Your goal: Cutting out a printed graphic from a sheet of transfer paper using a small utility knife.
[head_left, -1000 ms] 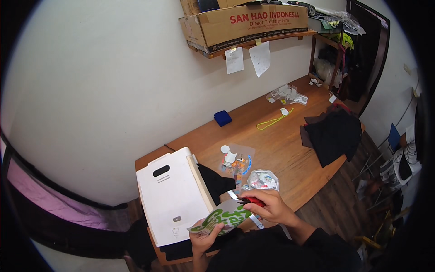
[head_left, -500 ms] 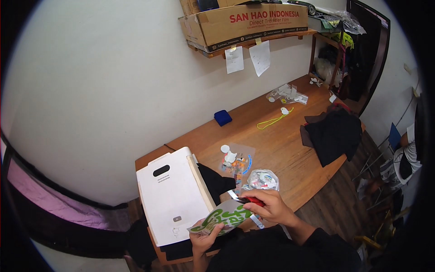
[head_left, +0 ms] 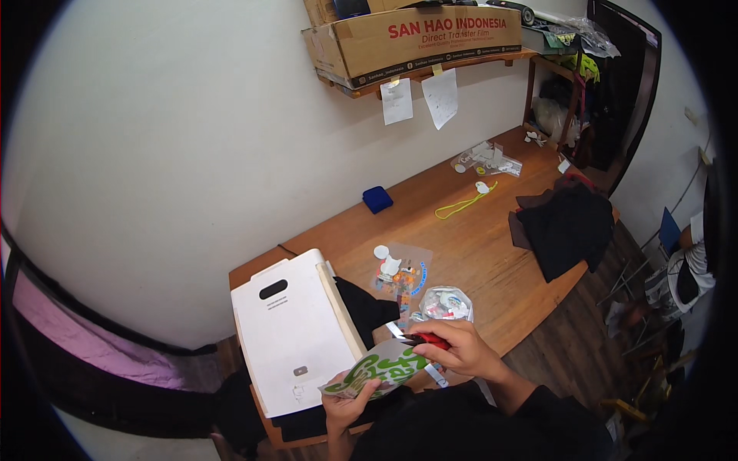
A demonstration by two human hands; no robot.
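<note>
Pinched between the thumb and fingers of my left hand (head_left: 350, 403) is a sheet of transfer film (head_left: 393, 363) with green lettering, tilted up toward me. In my right hand (head_left: 469, 355) are scissors (head_left: 434, 340) with red handles; their dark blades meet the sheet's upper edge. The fingers partly hide the handles, so how far the blades stand apart is hard to see. Just beyond the scissors sits a clear bag or tub (head_left: 447, 303) of small pale cut pieces. My left hand is close to the front corner of a white heat press (head_left: 292, 338).
Black cloth (head_left: 367, 304) sticks out beside the press. Printed film with cutouts (head_left: 405, 269), a folded blue cloth (head_left: 377, 200), a yellow-green cord (head_left: 457, 207) and dark garments (head_left: 565, 227) lie on the wooden table (head_left: 492, 253). A cardboard box (head_left: 430, 46) stands on the shelf above.
</note>
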